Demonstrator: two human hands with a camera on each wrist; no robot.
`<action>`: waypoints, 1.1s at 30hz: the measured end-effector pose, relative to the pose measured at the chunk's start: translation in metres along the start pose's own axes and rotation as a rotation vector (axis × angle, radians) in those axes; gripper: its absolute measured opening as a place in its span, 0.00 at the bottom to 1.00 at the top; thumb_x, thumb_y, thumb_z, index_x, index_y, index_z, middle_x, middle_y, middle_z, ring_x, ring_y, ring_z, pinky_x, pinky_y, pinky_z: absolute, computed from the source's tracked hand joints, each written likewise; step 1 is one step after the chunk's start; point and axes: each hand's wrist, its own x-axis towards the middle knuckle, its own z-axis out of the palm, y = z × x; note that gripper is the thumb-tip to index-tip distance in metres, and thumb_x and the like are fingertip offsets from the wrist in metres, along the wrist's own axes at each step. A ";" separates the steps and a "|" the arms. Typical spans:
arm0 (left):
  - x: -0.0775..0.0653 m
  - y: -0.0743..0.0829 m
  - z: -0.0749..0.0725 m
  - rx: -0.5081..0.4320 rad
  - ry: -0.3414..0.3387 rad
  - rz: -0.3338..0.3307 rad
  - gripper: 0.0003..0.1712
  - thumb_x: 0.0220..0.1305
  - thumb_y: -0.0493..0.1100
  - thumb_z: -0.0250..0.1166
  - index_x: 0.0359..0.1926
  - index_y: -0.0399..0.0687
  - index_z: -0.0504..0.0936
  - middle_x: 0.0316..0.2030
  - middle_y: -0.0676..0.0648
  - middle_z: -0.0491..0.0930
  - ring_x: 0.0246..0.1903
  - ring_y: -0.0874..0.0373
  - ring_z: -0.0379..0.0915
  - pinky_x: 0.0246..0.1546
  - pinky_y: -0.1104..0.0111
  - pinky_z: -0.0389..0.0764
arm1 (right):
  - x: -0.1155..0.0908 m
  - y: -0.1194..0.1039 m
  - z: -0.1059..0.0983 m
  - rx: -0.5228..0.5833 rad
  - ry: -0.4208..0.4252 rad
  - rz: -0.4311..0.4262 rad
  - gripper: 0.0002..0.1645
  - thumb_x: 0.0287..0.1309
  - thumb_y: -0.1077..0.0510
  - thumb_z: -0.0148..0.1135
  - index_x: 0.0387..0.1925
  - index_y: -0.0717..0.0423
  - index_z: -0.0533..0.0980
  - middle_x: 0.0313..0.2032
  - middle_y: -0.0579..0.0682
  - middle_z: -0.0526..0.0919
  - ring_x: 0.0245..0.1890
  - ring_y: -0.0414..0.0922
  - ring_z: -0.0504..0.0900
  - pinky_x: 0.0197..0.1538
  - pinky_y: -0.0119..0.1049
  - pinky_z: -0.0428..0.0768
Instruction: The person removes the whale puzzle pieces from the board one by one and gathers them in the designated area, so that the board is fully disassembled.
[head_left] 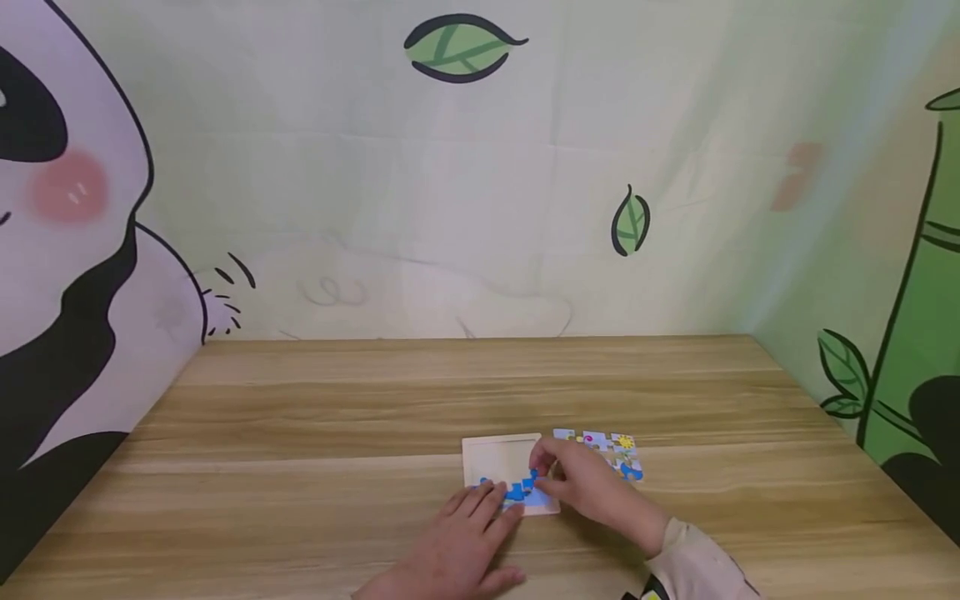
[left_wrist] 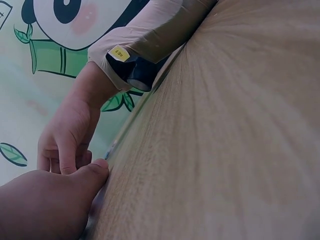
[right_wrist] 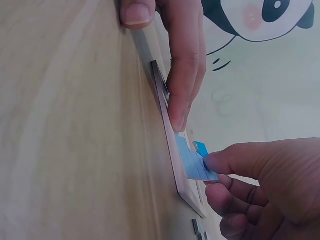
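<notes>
A shallow wooden puzzle tray (head_left: 501,448) lies on the table, with joined blue jigsaw pieces (head_left: 515,492) along its near side. My left hand (head_left: 465,533) rests its straightened fingers on the tray's near left part and the pieces there. At the right side of the tray, my right hand (head_left: 588,487) pinches a blue puzzle piece (right_wrist: 201,148) between thumb and fingers. In the right wrist view this piece is right at the light-blue pieces (right_wrist: 187,157) by the tray's rim.
Just right of the tray, partly behind my right hand, lies a group of colourful puzzle pieces (head_left: 626,450), one with a yellow sun. The wood-grain table (head_left: 300,408) meets a printed backdrop (head_left: 360,183) with a panda and leaves.
</notes>
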 end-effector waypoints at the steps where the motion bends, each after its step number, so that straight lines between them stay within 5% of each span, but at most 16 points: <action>1: 0.000 0.000 -0.001 0.005 -0.001 0.000 0.39 0.68 0.70 0.42 0.67 0.50 0.67 0.67 0.41 0.68 0.67 0.48 0.64 0.63 0.56 0.69 | 0.000 0.000 0.000 0.000 0.003 -0.003 0.06 0.56 0.65 0.63 0.34 0.53 0.74 0.29 0.44 0.78 0.22 0.32 0.69 0.26 0.26 0.72; 12: -0.002 0.001 -0.003 0.024 0.026 0.015 0.38 0.68 0.69 0.43 0.65 0.49 0.69 0.65 0.41 0.69 0.66 0.47 0.65 0.63 0.57 0.70 | 0.001 0.005 -0.009 -0.015 0.038 -0.071 0.07 0.54 0.65 0.64 0.32 0.52 0.76 0.27 0.43 0.80 0.22 0.29 0.69 0.29 0.25 0.72; 24: -0.001 0.000 -0.007 -0.040 -0.060 -0.013 0.40 0.69 0.71 0.39 0.68 0.51 0.65 0.69 0.42 0.65 0.69 0.48 0.61 0.65 0.55 0.67 | -0.001 0.004 -0.028 0.012 0.018 -0.013 0.04 0.57 0.64 0.62 0.34 0.54 0.77 0.29 0.45 0.79 0.24 0.34 0.70 0.28 0.26 0.72; 33: -0.002 0.000 -0.004 -0.007 -0.008 0.002 0.38 0.69 0.70 0.42 0.67 0.50 0.67 0.67 0.42 0.68 0.67 0.48 0.64 0.64 0.56 0.69 | -0.009 0.005 -0.047 0.013 0.000 0.028 0.02 0.60 0.62 0.61 0.36 0.55 0.76 0.30 0.46 0.78 0.27 0.37 0.70 0.29 0.27 0.71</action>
